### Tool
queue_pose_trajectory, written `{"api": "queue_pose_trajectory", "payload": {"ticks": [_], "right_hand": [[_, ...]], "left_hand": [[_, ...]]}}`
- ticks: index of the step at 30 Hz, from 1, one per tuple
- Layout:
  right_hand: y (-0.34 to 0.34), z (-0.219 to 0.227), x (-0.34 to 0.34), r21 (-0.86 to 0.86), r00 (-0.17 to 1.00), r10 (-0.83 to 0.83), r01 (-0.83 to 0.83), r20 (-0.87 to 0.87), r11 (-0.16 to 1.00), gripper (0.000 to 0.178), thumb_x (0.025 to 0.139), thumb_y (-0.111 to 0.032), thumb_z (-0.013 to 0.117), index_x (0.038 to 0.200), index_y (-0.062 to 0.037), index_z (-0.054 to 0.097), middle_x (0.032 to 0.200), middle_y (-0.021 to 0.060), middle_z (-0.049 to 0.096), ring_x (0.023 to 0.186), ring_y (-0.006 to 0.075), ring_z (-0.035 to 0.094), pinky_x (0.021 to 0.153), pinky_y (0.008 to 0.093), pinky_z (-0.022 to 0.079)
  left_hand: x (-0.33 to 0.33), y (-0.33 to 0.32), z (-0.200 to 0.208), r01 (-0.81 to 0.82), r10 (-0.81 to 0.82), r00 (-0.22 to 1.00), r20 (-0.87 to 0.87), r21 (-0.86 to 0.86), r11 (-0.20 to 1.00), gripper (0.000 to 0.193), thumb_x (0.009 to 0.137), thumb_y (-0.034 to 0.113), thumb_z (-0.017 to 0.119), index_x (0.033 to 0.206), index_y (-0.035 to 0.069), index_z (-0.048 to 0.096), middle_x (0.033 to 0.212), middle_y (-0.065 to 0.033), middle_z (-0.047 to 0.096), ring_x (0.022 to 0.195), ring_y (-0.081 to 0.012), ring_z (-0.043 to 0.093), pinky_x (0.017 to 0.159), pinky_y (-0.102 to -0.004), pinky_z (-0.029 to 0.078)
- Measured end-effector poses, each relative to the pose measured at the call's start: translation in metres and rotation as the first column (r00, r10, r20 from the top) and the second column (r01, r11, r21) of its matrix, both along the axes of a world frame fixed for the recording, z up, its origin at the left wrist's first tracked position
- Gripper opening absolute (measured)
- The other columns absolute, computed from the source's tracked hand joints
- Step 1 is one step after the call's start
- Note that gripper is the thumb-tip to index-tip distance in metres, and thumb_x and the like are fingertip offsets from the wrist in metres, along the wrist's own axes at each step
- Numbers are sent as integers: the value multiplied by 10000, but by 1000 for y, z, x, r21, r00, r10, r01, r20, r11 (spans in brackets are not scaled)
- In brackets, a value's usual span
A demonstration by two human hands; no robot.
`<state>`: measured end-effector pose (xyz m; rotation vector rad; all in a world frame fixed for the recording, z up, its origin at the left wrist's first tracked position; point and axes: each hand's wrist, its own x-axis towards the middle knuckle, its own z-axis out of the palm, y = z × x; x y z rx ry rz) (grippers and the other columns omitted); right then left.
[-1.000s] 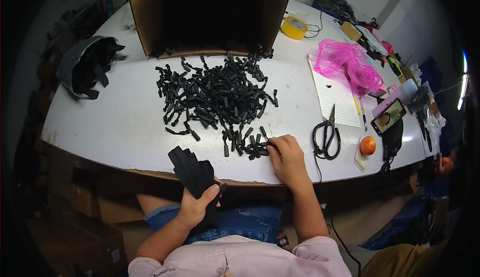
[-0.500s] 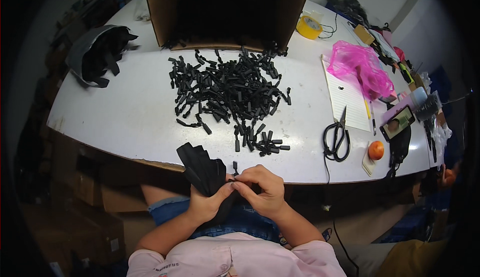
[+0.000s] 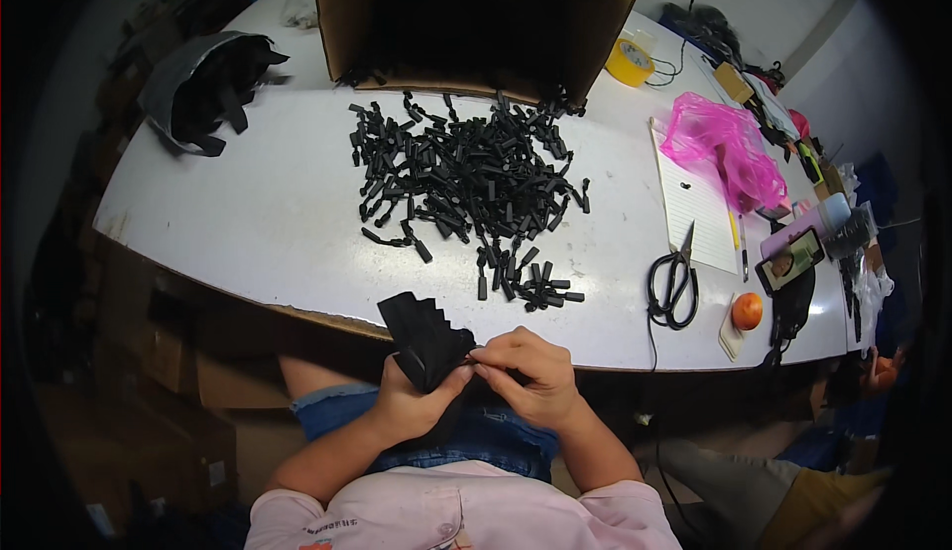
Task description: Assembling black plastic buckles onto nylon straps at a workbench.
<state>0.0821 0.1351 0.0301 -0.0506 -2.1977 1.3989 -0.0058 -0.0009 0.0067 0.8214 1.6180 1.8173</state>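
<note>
In front of my body, my left hand (image 3: 415,403) is closed around a fanned stack of black fabric strips (image 3: 421,342). Its thumb lies across their lower side. My right hand (image 3: 531,376) meets it, thumb and forefinger pinched at the right edge of the strips. What sits between those fingertips is too small and dark to make out. On the table beyond lies a heap of small black pull tabs (image 3: 491,190) with short loops. Several loose ones (image 3: 535,287) lie at its near side.
Behind the heap, an open cardboard box (image 3: 324,14) faces me. A grey bag (image 3: 164,89) of black strips lies left. On the right are scissors (image 3: 676,287), a lined pad (image 3: 699,218), a pink plastic bag (image 3: 729,148), yellow tape (image 3: 630,62), an orange fruit (image 3: 747,311) and a phone (image 3: 790,259).
The strips have tilted and shifted right in my left hand. A small black pull tab that stood up by my right fingertips no longer shows distinctly. The whole view has shifted slightly.
</note>
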Motion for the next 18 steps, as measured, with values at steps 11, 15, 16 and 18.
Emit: {"api": "queue_pose_trajectory", "payload": {"ticks": [11,15,16,18], "right_hand": [[-10,-15,-2,19,995,-44,46,-87,999,211,677,45,593,881,-7,607,746,94,569,620,159,550,544,229,445],[-10,-13,0,13,998,-52,53,-37,999,195,683,55,592,870,3,596,755,96,567,629,147,552,554,215,445],[-10,-12,0,-28,999,-44,45,4,999,178,693,55,589,864,7,586,765,93,561,636,135,550,556,209,444],[-25,-18,0,-296,993,-120,118,12,948,149,708,49,583,851,12,571,775,84,548,639,121,540,554,204,439]], "left_hand": [[0,-2,-6,7,-8,994,110,6,1000,145,722,-42,567,859,-8,532,816,-58,551,750,-113,530,686,-227,430],[3,-2,-2,-39,37,985,171,11,999,192,736,-5,580,916,-5,515,847,-53,540,771,-107,518,696,-226,423],[4,-1,-1,-39,36,985,170,12,999,192,736,-5,580,916,-5,515,847,-53,540,771,-107,518,696,-226,423],[6,1,3,-101,86,971,224,56,993,191,753,32,578,929,3,509,859,-48,531,788,-103,507,716,-226,412]]}}
